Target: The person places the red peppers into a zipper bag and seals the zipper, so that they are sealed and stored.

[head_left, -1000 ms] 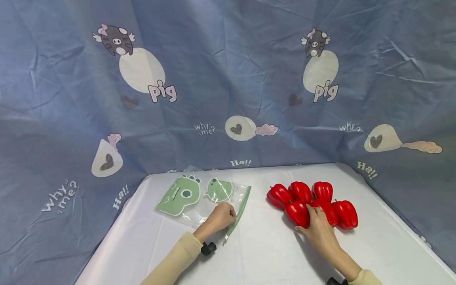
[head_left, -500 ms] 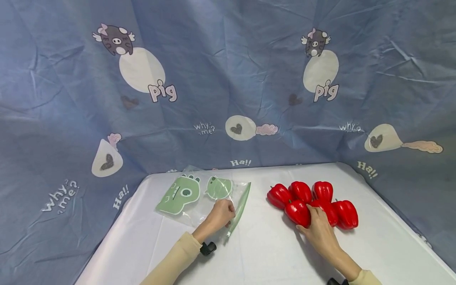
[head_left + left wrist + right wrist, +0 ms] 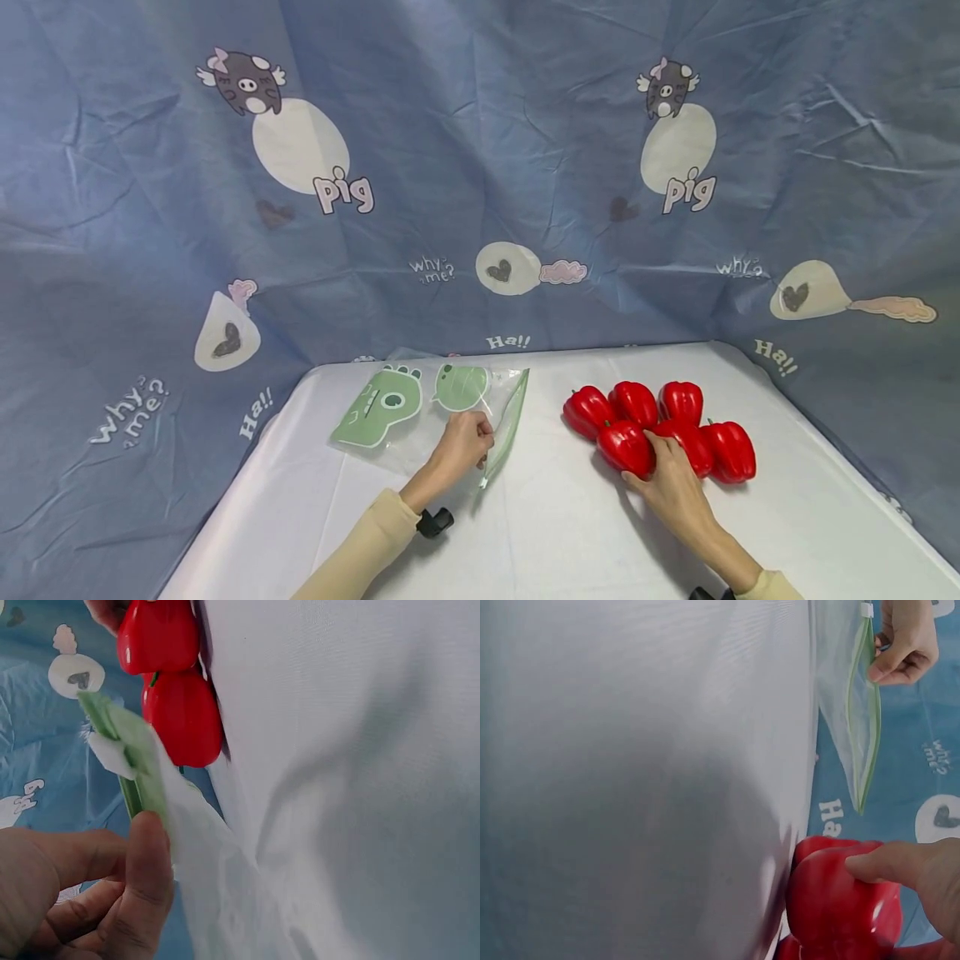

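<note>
My left hand pinches the green zip edge of a clear zip bag printed with green cartoon creatures. That edge is raised off the table, and in the right wrist view the bag's mouth gapes between two green strips. A white slider shows at one end of the zip. To the right, my right hand grips a red bell pepper at the front of a cluster, thumb on its near side. The hand partly hides the pepper behind it.
Several other red bell peppers sit close together around the held one, on a white-covered table. A blue printed curtain hangs behind the table and along its sides.
My left hand has risen slightly, lifting the zip edge, and the bag's mouth has spread wider. The right hand stays in place; the held pepper has tilted a little to the left.
</note>
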A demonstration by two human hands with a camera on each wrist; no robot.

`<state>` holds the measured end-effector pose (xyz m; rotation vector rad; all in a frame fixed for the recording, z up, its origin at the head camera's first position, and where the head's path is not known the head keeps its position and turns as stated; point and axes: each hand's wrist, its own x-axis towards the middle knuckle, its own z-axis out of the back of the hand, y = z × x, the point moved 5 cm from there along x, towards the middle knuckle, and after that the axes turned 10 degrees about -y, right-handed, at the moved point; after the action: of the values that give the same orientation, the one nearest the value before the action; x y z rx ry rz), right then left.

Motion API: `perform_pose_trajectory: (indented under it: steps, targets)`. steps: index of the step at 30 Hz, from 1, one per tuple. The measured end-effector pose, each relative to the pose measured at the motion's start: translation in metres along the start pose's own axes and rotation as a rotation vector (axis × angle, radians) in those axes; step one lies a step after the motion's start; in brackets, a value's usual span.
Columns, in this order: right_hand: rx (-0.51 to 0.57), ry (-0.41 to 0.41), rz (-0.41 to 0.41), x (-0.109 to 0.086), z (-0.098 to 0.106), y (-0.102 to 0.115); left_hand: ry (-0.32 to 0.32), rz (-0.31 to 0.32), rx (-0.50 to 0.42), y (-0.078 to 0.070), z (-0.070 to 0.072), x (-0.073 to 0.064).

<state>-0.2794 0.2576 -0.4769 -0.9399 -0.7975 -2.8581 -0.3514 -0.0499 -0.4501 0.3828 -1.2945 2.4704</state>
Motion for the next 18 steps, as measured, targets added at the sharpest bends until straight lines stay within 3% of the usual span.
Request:
perform_pose_trajectory:
  steps: [18]
  targets:
    - [0.093,-0.018,-0.036,0.004,0.009,0.006,-0.087,-0.028,0.012,-0.015,0.017,-0.001]
